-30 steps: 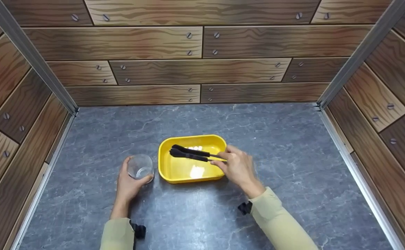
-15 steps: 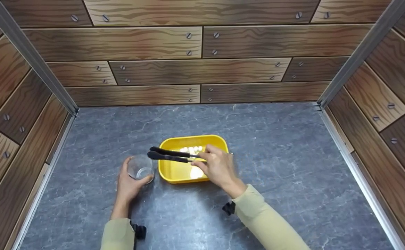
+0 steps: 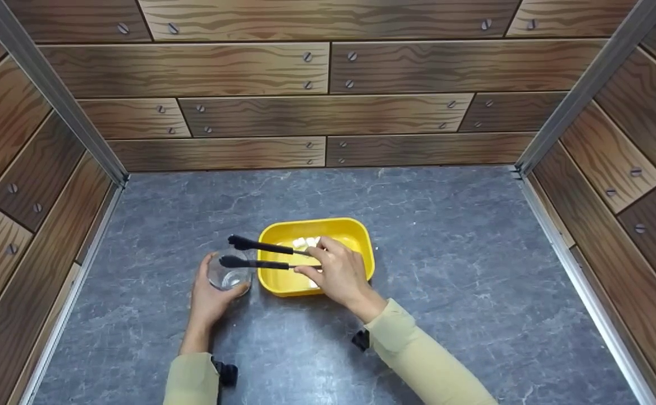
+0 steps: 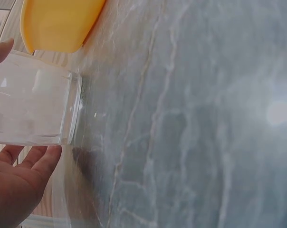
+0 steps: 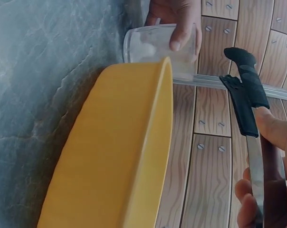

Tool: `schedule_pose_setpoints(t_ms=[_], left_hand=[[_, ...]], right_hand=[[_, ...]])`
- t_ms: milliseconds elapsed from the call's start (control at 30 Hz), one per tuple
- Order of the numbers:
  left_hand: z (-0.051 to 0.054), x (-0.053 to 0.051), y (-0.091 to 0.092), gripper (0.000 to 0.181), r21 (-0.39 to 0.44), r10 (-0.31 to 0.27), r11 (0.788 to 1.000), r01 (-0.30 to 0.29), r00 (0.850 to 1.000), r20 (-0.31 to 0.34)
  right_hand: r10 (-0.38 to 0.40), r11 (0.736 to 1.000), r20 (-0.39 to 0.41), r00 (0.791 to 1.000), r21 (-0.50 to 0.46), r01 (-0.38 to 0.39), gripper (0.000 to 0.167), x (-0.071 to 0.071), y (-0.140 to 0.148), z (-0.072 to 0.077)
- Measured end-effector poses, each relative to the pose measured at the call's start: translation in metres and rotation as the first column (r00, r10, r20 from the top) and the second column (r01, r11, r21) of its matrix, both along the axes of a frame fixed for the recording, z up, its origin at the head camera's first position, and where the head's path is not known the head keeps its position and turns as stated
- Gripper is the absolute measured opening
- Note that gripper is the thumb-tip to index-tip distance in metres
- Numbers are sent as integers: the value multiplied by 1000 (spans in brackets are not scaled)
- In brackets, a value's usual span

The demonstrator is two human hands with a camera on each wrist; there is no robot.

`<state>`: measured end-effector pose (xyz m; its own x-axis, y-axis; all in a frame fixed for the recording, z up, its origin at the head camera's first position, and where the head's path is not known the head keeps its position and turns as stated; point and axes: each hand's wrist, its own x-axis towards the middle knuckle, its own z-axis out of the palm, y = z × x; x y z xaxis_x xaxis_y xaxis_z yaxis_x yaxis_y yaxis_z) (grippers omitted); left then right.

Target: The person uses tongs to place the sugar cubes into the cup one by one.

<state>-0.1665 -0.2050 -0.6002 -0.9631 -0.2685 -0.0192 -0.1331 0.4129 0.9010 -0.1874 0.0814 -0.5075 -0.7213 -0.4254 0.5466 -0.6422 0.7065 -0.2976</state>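
Observation:
My left hand (image 3: 210,301) holds a clear glass (image 3: 231,279) upright on the table, thumb on one side and fingers on the other. My right hand (image 3: 340,274) grips metal tongs with black tips (image 3: 272,247) between thumb and fingers. The tongs' arms stand apart, their tips over and beside the glass's mouth, with nothing seen between them. Under the right hand is a yellow tub (image 3: 317,224) holding several small white pieces (image 3: 301,243). A pale patch shows inside the glass (image 5: 157,35) in the right wrist view; its kind is unclear.
The grey marbled tabletop (image 3: 446,236) is bounded by wood-patterned panels (image 3: 249,115) at the back and both sides. Metal rails (image 3: 581,298) run along its side edges. Tiny white specks lie right of the tub.
My right hand has carried the tongs leftward from over the tub to the glass, and their arms have spread apart. My left hand and the glass have stayed in place.

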Motion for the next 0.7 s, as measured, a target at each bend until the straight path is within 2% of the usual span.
schedule_pose_setpoints(t_ms=[467, 700], left_hand=[[1, 1, 2, 103, -4, 22, 1000, -22, 1000, -21], [0, 0, 2, 104, -10, 15, 1000, -15, 1000, -16]], right_hand=[[-43, 999, -41, 998, -12, 43, 39, -11, 31, -4], [-60, 998, -55, 997, -10, 59, 37, -13, 47, -5]])
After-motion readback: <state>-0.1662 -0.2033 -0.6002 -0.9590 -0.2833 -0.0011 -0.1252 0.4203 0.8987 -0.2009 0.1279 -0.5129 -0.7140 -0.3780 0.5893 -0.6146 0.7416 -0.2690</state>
